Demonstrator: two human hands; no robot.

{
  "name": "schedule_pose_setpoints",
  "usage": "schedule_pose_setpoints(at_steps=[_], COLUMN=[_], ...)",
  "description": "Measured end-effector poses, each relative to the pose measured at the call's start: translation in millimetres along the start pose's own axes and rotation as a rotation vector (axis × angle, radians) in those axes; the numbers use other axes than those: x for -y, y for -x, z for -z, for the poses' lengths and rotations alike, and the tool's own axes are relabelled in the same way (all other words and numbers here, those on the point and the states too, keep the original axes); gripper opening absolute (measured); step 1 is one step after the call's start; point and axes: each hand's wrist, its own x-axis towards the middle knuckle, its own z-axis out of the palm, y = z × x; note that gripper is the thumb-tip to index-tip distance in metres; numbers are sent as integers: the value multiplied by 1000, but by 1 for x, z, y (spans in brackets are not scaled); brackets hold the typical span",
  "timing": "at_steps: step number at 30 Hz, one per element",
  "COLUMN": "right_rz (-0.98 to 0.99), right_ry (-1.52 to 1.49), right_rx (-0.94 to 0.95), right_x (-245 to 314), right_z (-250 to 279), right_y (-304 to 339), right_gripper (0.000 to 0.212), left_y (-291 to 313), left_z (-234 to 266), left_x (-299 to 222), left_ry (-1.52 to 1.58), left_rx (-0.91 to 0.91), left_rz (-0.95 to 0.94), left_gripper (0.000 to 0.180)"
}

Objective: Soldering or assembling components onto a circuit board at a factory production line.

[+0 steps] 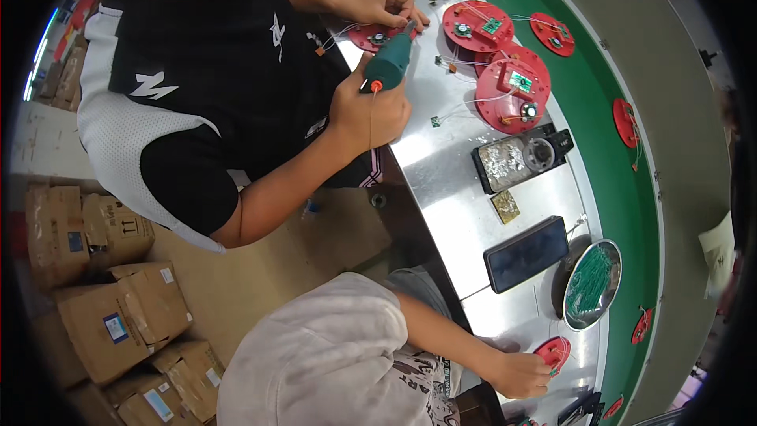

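My left hand (520,375) is at the lower right, its fingers curled closed against the near edge of a red round plate (555,352). A small green board and thin wires show on the plate; my fingertips are partly hidden, so the exact grip is unclear. My left forearm reaches in from a light grey sleeve. My right hand is out of the picture. Beyond my hand stands a metal bowl (617,267) full of thin green strips (590,284). A black phone (527,254) lies on the metal table (461,229) next to the bowl.
At upper left, a co-worker in black and white holds a green glue gun (389,59) over another red plate. Wired red plates (512,95) sit beside a black-framed box (505,164). More red plates rest on the green belt (583,102). Cardboard boxes (102,331) stand at left.
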Motion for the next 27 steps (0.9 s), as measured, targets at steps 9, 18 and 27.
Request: schedule_pose_setpoints(at_steps=[9, 18, 27], right_rz=[-67, 66, 62], right_ry=[-84, 21, -77], right_rx=[57, -123, 290], right_x=[-3, 55, 63], right_z=[-60, -15, -1], right_y=[10, 22, 48], right_gripper=[38, 31, 38], left_y=[2, -4, -29], left_z=[-6, 0, 12], left_x=[-5, 5, 7], left_ry=[-66, 7, 10], left_rx=[-58, -134, -16], left_rz=[29, 22, 374], left_gripper=[16, 29, 13])
